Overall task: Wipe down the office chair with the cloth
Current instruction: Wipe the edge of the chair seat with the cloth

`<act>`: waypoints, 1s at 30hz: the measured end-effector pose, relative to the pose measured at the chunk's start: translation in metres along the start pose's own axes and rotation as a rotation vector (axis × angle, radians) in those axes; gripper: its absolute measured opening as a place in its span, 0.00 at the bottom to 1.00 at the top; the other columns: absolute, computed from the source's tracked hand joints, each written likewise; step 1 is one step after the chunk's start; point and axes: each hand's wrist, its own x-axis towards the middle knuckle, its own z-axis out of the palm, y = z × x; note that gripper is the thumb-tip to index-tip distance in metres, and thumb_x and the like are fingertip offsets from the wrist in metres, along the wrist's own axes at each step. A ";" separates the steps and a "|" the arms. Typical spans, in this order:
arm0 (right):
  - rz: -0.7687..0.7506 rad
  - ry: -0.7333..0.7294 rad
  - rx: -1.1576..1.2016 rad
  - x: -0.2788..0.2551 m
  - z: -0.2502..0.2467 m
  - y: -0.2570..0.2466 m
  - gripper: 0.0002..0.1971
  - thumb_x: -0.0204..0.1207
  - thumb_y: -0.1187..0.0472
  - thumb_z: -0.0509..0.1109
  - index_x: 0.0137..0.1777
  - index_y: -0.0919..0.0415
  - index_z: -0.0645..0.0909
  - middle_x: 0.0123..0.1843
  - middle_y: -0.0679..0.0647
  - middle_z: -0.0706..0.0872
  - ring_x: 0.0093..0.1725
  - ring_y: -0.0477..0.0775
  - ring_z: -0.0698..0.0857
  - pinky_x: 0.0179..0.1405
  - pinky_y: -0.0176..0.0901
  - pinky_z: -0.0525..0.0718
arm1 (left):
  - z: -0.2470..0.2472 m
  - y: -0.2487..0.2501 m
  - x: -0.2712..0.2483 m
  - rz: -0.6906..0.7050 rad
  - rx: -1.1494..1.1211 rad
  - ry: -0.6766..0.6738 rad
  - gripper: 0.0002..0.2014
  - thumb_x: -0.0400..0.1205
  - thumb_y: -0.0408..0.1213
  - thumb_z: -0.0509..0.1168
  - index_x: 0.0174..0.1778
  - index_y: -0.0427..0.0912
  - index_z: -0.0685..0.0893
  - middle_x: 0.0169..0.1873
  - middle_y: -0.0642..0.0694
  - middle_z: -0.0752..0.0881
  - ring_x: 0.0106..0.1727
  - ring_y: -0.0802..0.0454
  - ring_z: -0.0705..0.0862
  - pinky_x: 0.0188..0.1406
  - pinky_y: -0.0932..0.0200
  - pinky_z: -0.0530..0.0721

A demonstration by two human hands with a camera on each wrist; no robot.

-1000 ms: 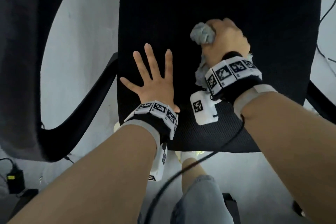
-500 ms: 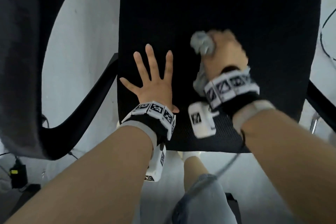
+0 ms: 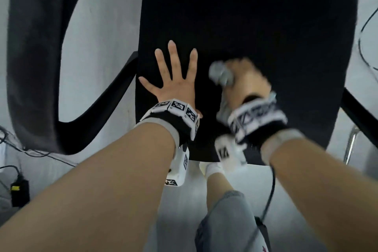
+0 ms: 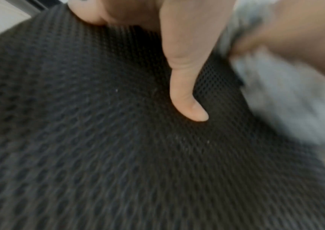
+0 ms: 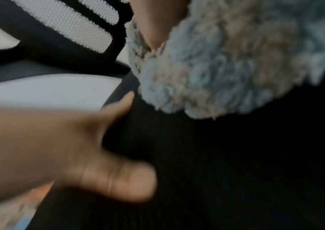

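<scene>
Pale grey floor (image 3: pixel 98 51), black cables (image 3: pixel 366 32), power adapter (image 3: pixel 19 192)

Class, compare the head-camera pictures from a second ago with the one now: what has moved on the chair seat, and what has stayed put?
The right hand, gripping the bunched grey cloth, has slid back across the black seat toward the person and its front edge, and is now blurred with motion. The left hand stays flat on the seat with fingers spread, in the same spot. Nothing was picked up or let go.

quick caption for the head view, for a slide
Left hand spread flat on the black chair seat while the right hand wipes with a bunched grey cloth.
</scene>
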 end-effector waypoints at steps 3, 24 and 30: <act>-0.018 -0.140 0.069 -0.062 0.013 0.008 0.11 0.79 0.56 0.59 0.57 0.50 0.80 0.56 0.55 0.80 0.53 0.61 0.82 0.47 0.49 0.79 | -0.012 -0.005 -0.005 -0.013 -0.042 -0.056 0.68 0.64 0.41 0.79 0.70 0.63 0.20 0.71 0.43 0.16 0.75 0.35 0.21 0.64 0.15 0.46; -0.237 0.060 0.436 -0.050 -0.145 -0.175 0.20 0.72 0.54 0.69 0.64 0.48 0.74 0.60 0.51 0.77 0.51 0.46 0.76 0.49 0.41 0.72 | -0.178 -0.132 -0.135 0.094 -1.139 0.551 0.14 0.79 0.28 0.62 0.57 0.44 0.84 0.47 0.51 0.86 0.49 0.58 0.83 0.57 0.67 0.79; -0.418 0.172 0.000 -0.015 -0.160 -0.232 0.27 0.74 0.59 0.67 0.73 0.56 0.65 0.68 0.63 0.68 0.58 0.63 0.78 0.54 0.50 0.78 | -0.114 -0.213 -0.140 -0.088 -1.245 0.149 0.36 0.69 0.07 0.51 0.70 0.38 0.71 0.65 0.38 0.78 0.60 0.48 0.76 0.32 0.71 0.78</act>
